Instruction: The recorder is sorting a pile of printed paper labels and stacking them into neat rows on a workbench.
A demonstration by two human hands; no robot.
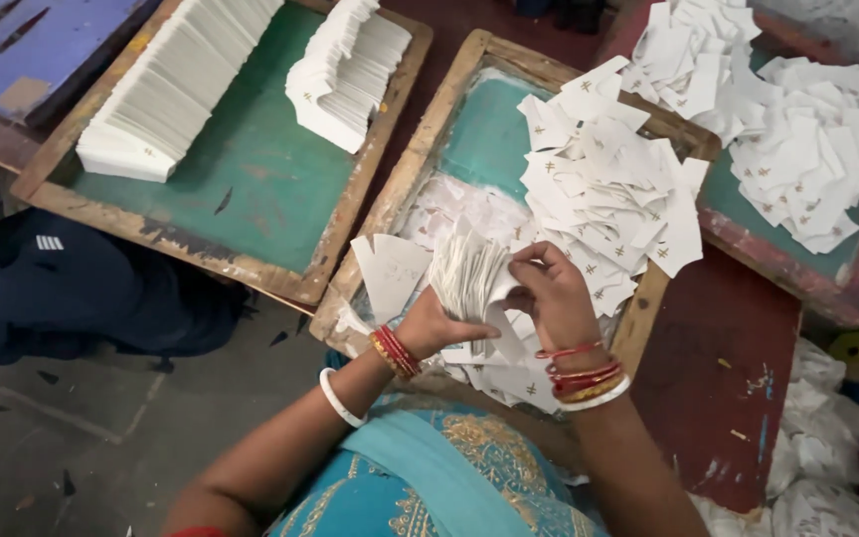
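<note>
Grey concrete floor (42, 418) fills the lower left of the frame, with a dark blue cloth (72, 288) bunched on it. Above that, at upper left, sits a wooden tray with a green bottom (260, 179), and in it two neat rows of stacked white cards (166, 85) lean on edge, the second row (345, 70) shorter than the first.

At the centre is a second wooden tray (420, 169), scattered with loose white paper pieces (608, 189) bearing small gold marks. Over its near edge both hands meet. The left hand (436, 328) comes up from the lower middle, wrist bent, red and gold bangles on the wrist and one white bangle farther down the forearm; its fingers are curled around the base of a fanned bundle of cards (469, 273). The right hand (549, 293) arches over from the right, fingertips pressed down on the bundle's top edge, thumb tucked under, bangles at the wrist.

At upper right a third tray (847, 273), red-framed, carries two more loose heaps of pieces (807, 149). Crumpled white bags (827, 487) lie at lower right.
</note>
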